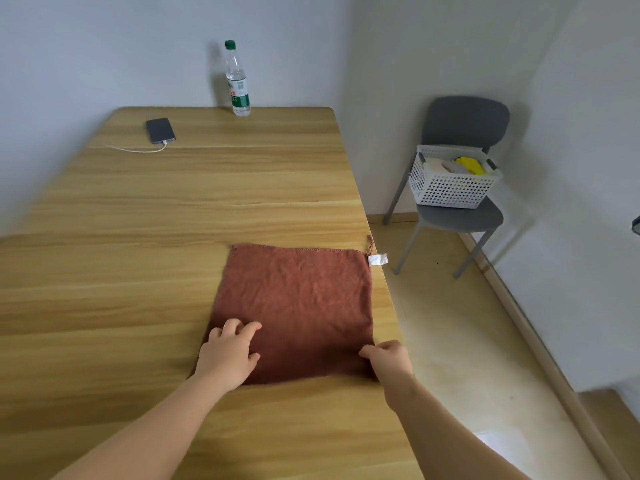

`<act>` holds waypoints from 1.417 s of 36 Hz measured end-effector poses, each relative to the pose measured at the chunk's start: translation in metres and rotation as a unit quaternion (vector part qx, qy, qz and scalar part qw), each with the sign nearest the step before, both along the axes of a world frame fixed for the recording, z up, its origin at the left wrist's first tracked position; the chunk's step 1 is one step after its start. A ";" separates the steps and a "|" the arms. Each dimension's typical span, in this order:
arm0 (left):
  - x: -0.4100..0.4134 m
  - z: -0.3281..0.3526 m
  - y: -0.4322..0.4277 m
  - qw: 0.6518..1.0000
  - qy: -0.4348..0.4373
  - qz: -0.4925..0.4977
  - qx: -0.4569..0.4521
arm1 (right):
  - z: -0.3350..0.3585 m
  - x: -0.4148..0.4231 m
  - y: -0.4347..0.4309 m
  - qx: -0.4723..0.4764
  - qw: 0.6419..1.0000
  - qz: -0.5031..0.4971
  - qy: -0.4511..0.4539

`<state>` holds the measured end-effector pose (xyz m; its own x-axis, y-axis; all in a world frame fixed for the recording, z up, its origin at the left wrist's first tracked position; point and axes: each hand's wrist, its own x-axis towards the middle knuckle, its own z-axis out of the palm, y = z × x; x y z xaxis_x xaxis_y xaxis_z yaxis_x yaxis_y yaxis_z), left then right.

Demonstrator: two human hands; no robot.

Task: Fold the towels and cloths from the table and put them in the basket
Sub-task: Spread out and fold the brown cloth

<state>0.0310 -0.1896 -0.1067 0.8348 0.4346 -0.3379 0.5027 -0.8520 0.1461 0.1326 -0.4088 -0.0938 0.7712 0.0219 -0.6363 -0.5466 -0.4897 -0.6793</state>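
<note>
Smartphone [160,130] and white charging cable [138,149] lie on the wooden table [138,237], far beyond the rust-brown cloth [301,299] and to its left, with the cable plugged into the phone's near end. A clear water bottle [237,79] with a green cap and label stands upright well beyond the cloth, at the table's far edge against the wall. The left hand [227,355] rests on top of the cloth's near left corner, fingers loosely bent and spread on the fabric, thumb out to the side, holding nothing. The cloth itself lies flat and unfolded as a rough square on the table, its right edge running close along the table's right edge. The right hand [389,358] pinches the cloth's near right corner, fingers curled round the fabric. At the cloth's far right corner a small brown loop [370,244] sticks up and a white tag [377,259] pokes out over the table edge. Well apart to the right of the cloth, off the table, a white perforated basket [450,185] sits on the seat of a grey chair [464,123], holding a yellow cloth [471,165] and some paler ones.
</note>
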 end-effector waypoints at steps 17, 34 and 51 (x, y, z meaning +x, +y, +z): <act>-0.044 -0.009 -0.003 0.991 -0.072 -0.074 -0.084 | -0.005 -0.030 -0.017 -0.181 0.878 0.347 -0.275; -0.056 -0.010 0.009 0.989 -0.114 -0.093 0.006 | -0.025 -0.042 -0.028 -0.225 0.820 0.374 -0.371; -0.039 0.033 0.023 0.986 0.067 -0.068 -0.138 | -0.006 -0.048 -0.042 -0.199 0.887 0.332 -0.254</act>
